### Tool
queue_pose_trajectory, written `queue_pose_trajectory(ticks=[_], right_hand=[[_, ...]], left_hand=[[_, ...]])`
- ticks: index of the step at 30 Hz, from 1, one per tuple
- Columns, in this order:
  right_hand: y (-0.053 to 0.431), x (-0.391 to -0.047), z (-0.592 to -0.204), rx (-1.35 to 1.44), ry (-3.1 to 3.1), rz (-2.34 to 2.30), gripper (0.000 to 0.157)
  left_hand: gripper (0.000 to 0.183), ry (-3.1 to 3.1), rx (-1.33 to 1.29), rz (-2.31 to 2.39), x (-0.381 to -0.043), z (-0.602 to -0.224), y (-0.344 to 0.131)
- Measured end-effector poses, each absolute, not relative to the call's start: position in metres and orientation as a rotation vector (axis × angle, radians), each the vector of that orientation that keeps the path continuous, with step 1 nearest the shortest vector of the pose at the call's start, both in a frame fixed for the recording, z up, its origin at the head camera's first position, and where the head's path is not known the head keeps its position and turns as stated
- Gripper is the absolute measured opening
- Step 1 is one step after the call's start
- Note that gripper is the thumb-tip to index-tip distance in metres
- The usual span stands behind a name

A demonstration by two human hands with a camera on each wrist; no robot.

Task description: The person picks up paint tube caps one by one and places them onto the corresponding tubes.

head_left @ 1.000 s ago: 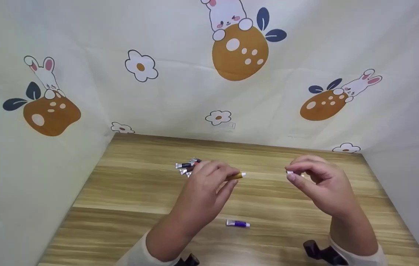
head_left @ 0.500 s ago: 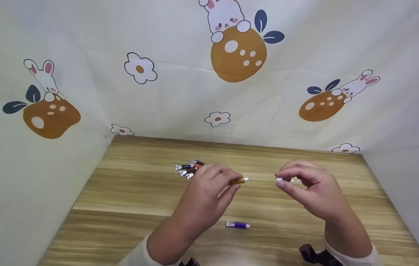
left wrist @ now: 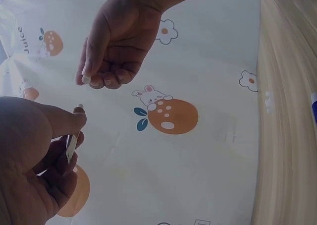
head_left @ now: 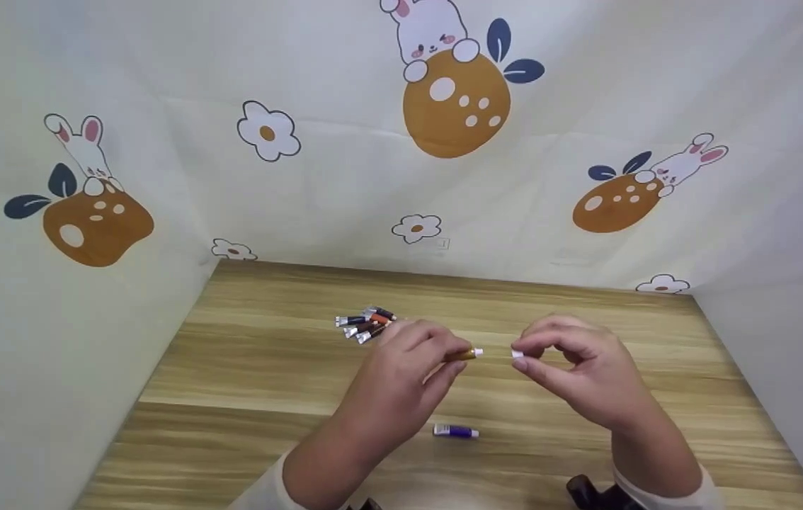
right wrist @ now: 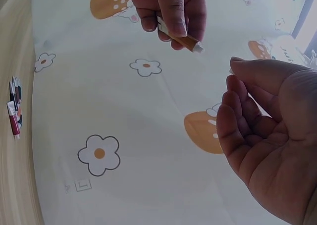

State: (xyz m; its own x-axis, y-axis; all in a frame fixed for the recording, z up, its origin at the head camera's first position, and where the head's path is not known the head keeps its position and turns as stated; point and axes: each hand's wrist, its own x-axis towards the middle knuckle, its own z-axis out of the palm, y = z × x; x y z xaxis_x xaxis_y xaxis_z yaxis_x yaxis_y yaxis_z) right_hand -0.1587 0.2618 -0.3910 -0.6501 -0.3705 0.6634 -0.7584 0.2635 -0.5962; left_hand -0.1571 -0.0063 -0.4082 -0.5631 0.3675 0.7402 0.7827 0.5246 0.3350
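In the head view my left hand (head_left: 401,375) grips a small ochre paint tube (head_left: 463,355), its white tip pointing right. The same tube (right wrist: 186,41) shows between thumb and fingers in the right wrist view. Facing it, my right hand (head_left: 582,372) pinches a small white cap (head_left: 517,353) between thumb and forefinger. A short gap separates the cap from the tube's tip, both held above the wooden table. From the left wrist, the cap (left wrist: 86,80) shows at the right thumb's tip.
Several paint tubes (head_left: 359,329) lie in a pile behind my left hand, partly hidden by it. A purple paint tube (head_left: 455,431) lies on the wooden table (head_left: 246,382) nearer to me. Printed cloth (head_left: 331,184) hangs along the table's back and sides.
My right hand has come left with the white cap, narrowing the gap to the tube. The left hand has shifted slightly right and toward me, uncovering more of the pile.
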Motion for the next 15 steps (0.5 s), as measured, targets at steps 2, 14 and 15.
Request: queue_pose_trajectory(ticks=[2, 14, 15], right_hand=[[0.26, -0.158, -0.39, 0.998, -2.191, 1.305, 0.036], [0.249, -0.157, -0.395, 0.925, -2.232, 1.221, 0.033], [0.248, -0.157, -0.396, 0.923, -2.225, 1.217, 0.033]], left_hand=[[0.016, -2.153, -0.933, -0.887, -0.157, -0.408, -0.006], [0.017, -2.195, -0.94, -0.895, -0.156, -0.409, -0.005], [0.017, -2.19, -0.943, -0.898, -0.157, -0.41, -0.005]])
